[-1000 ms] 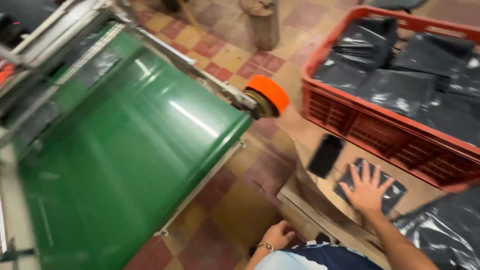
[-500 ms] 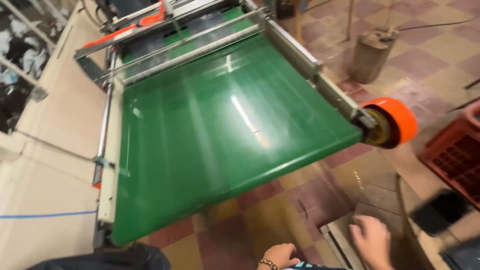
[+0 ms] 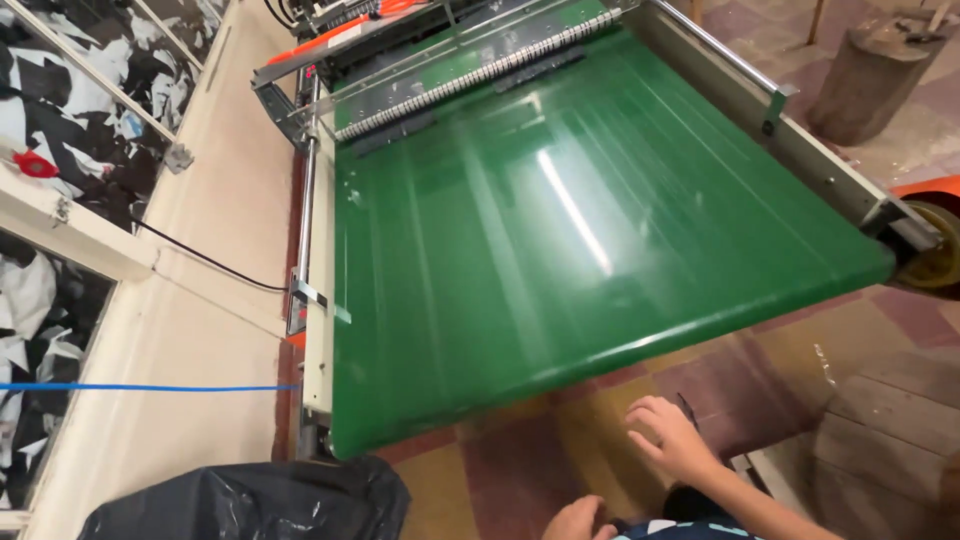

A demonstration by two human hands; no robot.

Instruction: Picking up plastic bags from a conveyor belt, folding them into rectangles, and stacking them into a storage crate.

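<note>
Green conveyor belt (image 3: 560, 250) is lying just beyond the right hand (image 3: 668, 438), hovering open and empty, risking fingers brushing its edge; left hand (image 3: 575, 520) grip unclear.

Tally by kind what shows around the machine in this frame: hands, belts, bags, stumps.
Hands: 2, right hand open above the floor, left hand at the bottom edge
Green conveyor belt: 1
Black plastic bag: 1
Wooden stump: 1
Total: 5
</note>
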